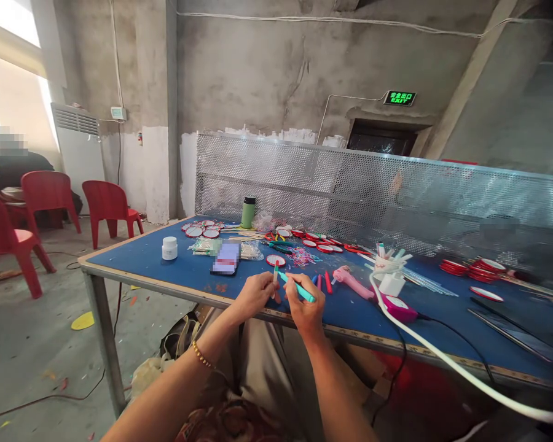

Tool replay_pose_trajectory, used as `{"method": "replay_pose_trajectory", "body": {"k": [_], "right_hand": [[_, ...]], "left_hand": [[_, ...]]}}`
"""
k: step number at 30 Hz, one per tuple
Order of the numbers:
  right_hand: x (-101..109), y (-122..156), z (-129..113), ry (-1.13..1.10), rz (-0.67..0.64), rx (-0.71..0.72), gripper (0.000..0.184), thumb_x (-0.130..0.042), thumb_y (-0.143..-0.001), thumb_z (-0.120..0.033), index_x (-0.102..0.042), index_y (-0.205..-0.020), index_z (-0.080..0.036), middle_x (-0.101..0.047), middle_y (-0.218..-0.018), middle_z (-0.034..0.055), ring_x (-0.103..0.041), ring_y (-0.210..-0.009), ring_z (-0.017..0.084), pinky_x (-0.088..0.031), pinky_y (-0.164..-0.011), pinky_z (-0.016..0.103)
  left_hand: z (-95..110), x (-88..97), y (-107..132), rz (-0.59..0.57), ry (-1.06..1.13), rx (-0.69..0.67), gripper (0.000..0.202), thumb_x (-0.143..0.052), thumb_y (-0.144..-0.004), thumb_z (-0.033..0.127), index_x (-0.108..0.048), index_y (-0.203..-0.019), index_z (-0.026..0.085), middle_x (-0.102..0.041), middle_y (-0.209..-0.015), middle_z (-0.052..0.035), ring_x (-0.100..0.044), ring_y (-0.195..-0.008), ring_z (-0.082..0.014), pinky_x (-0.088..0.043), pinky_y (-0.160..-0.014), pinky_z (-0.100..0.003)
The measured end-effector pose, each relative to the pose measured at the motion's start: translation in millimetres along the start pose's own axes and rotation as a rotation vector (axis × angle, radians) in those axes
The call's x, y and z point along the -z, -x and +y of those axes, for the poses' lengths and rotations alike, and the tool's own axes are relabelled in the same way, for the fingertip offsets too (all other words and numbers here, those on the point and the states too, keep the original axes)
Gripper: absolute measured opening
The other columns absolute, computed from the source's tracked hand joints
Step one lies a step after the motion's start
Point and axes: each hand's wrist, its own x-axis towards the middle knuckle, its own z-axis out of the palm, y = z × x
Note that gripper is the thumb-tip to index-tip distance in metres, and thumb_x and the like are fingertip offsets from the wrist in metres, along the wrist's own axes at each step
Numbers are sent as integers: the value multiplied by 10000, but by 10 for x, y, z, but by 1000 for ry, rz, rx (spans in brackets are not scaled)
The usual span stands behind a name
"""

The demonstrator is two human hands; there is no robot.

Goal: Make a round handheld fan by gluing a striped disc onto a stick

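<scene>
Teal plastic stick [297, 287] is pinched in your right hand [306, 307], thin red-tipped stick [275, 272] in your left hand [253, 293], tips meeting; steady alignment required.

left hand [254, 293]: pinches small stick [275, 272] | right hand [305, 305]: grips teal tube [297, 287]

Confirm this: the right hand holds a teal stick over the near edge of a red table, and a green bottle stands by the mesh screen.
The table is blue, not red, as the head view shows. The right hand does hold the teal stick over its near edge, and the green bottle stands by the mesh screen.
</scene>
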Motion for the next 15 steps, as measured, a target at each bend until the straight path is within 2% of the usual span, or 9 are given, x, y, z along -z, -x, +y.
{"method": "replay_pose_trajectory", "body": {"k": [15], "right_hand": [[-6,-10,8,0,-3,12,183,-500,-966,-256,-667,-920,-199,-720,-792,35,-693,-666,154,-550,-608,259]], "left_hand": [[-10,1,2,-3,3,-13,227,-425,-896,241,-490,-682,203,-724,-704,-24,-626,-706,-156,-404,-704,-233]]}}
